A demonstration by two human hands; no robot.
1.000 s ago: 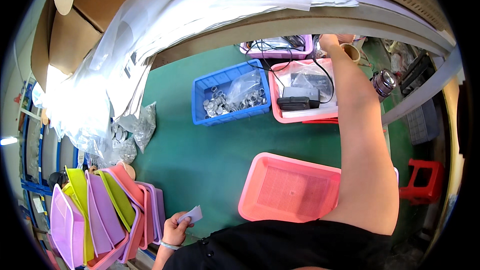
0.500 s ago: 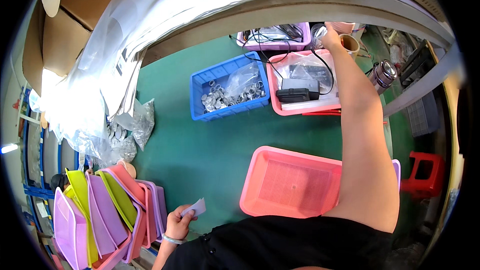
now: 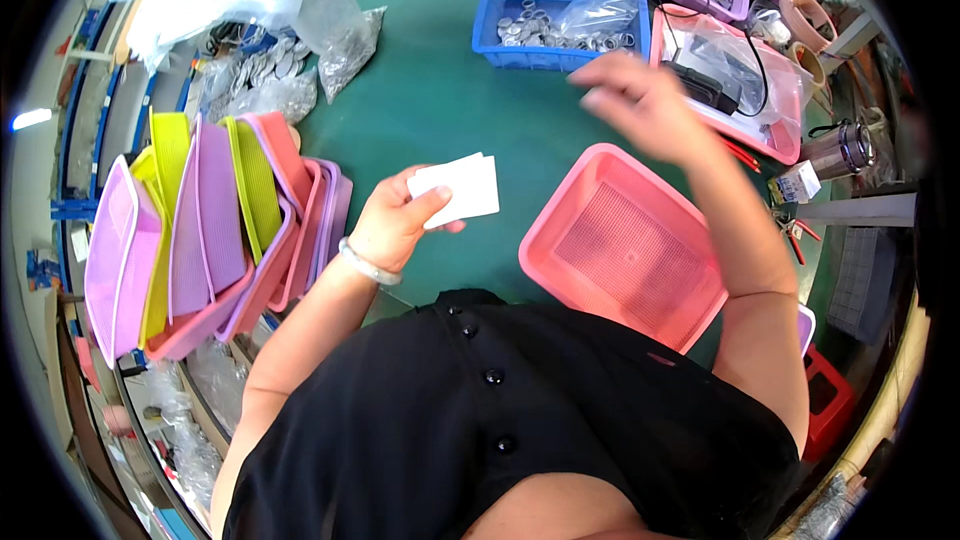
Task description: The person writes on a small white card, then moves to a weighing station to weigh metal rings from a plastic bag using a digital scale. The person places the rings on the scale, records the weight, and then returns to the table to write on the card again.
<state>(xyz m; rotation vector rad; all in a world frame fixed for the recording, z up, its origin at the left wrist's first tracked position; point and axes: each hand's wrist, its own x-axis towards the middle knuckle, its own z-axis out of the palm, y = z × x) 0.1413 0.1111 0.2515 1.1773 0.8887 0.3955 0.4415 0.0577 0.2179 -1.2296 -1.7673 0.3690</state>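
My left hand (image 3: 390, 225) pinches a couple of white paper cards (image 3: 462, 190) between thumb and fingers, above the green table. Slightly blurred, my right hand (image 3: 645, 105) hovers between the blue bin (image 3: 550, 60) and the pink basket (image 3: 540, 250). Its thumb and fingers are apart, with nothing visible in them. Small silvery metal rings and caps (image 3: 530, 28) lie in the blue bin beside a clear plastic bag (image 3: 600, 15). The pink basket stands near my body on the right, with nothing seen inside.
Nested purple, yellow and pink baskets (image 3: 215, 220) lean at the left. Behind them are clear bags of metal discs (image 3: 270, 65). A second pink basket (image 3: 785, 145) holds a black device (image 3: 700, 88) with a cable. A metal flask (image 3: 840, 150) and red-handled pliers (image 3: 797, 240) are far right.
My right hand has come back from the far right items toward the blue bin. My left hand has risen with the cards. The view has tilted down toward my body.
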